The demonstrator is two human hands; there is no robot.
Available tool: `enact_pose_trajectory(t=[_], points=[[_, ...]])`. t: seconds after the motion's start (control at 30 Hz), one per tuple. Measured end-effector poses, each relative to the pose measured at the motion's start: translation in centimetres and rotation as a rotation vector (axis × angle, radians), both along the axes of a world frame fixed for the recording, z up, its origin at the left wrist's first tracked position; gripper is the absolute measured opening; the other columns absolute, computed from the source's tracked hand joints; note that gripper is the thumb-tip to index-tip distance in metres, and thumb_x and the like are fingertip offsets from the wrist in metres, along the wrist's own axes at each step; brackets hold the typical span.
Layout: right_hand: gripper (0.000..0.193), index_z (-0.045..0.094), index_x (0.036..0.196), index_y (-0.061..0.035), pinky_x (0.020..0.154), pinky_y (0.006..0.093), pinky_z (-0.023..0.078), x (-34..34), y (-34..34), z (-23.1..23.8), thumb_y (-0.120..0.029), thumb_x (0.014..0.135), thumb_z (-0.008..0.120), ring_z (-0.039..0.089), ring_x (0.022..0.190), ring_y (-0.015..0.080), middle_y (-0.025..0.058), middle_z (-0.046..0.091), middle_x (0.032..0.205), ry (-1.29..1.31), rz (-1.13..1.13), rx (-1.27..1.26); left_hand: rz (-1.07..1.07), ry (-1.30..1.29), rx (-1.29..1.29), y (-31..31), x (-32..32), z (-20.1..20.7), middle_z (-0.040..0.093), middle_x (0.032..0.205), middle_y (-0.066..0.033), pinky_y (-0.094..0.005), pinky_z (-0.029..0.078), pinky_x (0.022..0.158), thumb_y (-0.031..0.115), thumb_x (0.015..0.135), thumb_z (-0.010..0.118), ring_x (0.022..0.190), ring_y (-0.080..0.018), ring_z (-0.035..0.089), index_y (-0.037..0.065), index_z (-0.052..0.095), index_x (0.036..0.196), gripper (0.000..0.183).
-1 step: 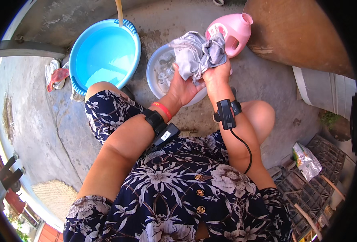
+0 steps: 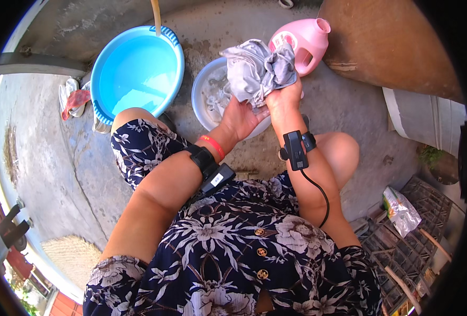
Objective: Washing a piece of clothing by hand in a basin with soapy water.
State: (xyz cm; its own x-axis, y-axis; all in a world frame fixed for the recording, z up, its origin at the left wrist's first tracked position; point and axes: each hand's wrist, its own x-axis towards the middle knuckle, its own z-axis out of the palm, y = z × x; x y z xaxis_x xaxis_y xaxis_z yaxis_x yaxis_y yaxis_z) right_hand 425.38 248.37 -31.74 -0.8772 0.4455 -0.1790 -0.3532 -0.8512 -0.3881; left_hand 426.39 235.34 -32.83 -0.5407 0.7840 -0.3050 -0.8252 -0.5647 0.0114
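A bunched, wet-looking light grey cloth [image 2: 246, 73] is held up between my two hands, over a white basin with a pale blue rim [image 2: 200, 109]. My right hand [image 2: 286, 99] grips its twisted right part, fingers mostly hidden by the folds. Under the looser left part is my left hand [image 2: 239, 120], palm turned up; the cloth covers its thumb tip and some fingers. Whitish, sudsy-looking water and pale material show in the basin, whose right side is hidden by the cloth and my hands. Just beyond my right hand stands a pink jug-shaped bottle [image 2: 302, 42] with a handle.
A large blue tub [image 2: 100, 67] of water stands at the far left, with a yellowish hose [image 2: 156, 16] above its rim. Red and white cloths [image 2: 75, 100] lie beside it. A brown board [image 2: 386, 47] leans at the far right. A rack [image 2: 418, 253] with sticks and a silvery packet is at the near right.
The cloth's left part has shifted slightly up and left. My left thumb, visible before beside the cloth, is now tucked under its edge. My right hand stays nearly in place.
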Motion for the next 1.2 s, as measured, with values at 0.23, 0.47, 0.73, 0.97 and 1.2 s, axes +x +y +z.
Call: enact_pose_trajectory(t=[0.23,0.47,0.73,0.97,1.2], points=[[0.038,0.055,0.113,-0.0013,0.094,0.0418,0.043,0.2,-0.3,2.3,-0.027,0.092,0.037,0.057,0.102,0.0258,0.0109,0.06,0.109,-0.166,-0.1,0.055,0.005,0.269,-0.302,-0.8,-0.8,-0.2,0.062,0.097,-0.0104,-0.0342,0.052,0.074,0.028,0.094,0.047,0.079,-0.0223,0.061,0.006,0.054,0.105,0.026],[0.045,0.049,0.121,0.0036,0.1,0.0438,0.037,1.4,-0.1,1.6,-0.028,0.093,0.033,0.051,0.113,0.0297,0.0158,0.054,0.121,-0.24,-0.026,0.072,0.261,0.337,-0.396,-1.1,-5.1,2.5,0.061,0.1,-0.0107,-0.0322,0.048,0.079,0.02,0.093,0.051,0.085,-0.0181,0.059,0.002,0.056,0.1,0.021],[0.036,0.055,0.114,0.0032,0.094,0.0432,0.044,2.0,-0.6,1.3,-0.021,0.09,0.042,0.057,0.103,0.0287,0.0148,0.059,0.111,-0.154,0.098,-0.056,0.047,0.264,-0.695,-1.2,-3.8,0.0,0.052,0.123,-0.0098,-0.0401,0.037,0.098,0.06,0.088,0.039,0.114,-0.0239,0.05,0.008,0.037,0.134,0.07],[0.026,0.057,0.107,-0.0006,0.092,0.0418,0.045,2.1,-0.2,0.6,-0.019,0.091,0.046,0.058,0.099,0.0268,0.0125,0.061,0.106,-0.071,0.236,-0.136,-0.086,0.102,-0.094,-2.2,-4.6,1.5,0.048,0.133,-0.0058,-0.0474,0.031,0.103,0.082,0.073,0.022,0.122,-0.0302,0.044,0.014,0.037,0.136,0.093],[0.033,0.05,0.119,-0.0005,0.092,0.0358,0.045,2.5,0.7,-0.4,-0.017,0.091,0.047,0.057,0.104,0.0229,0.0147,0.057,0.113,-0.375,0.22,0.27,-0.026,0.321,-0.226,-1.5,-5.2,-0.4,0.059,0.113,-0.0139,-0.0403,0.048,0.091,0.028,0.085,0.061,0.101,-0.0256,0.059,0.002,0.051,0.117,0.042]])
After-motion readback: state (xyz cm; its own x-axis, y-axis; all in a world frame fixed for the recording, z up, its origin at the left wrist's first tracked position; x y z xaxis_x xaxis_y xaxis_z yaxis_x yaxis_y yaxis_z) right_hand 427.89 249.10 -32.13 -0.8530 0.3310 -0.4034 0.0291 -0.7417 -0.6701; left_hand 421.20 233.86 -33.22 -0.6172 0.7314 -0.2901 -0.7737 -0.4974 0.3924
